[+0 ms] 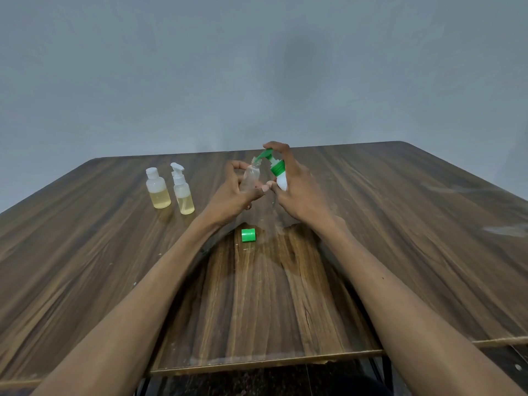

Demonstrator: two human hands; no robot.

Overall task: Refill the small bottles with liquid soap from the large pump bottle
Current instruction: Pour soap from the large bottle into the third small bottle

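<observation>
While both hands work above the middle of the table (pixel 400 224), the pump spout sits at the mouth of a clear small bottle.

The left hand (pixel 233 192) curls its fingers round the uncapped, clear small bottle (pixel 251 178), holding it tilted toward the right. The right hand (pixel 294 184) grasps the white pump bottle (pixel 280 178) by its body, a finger curled over the green pump head (pixel 265 155), whose spout touches the small bottle's neck. A green cap (pixel 248 235) lies on the table nearer the front edge, below the hands. Toward the left edge stand a capped bottle (pixel 157 188) and, just beside it, a spray bottle (pixel 183 190), both upright and partly filled with yellowish liquid.
</observation>
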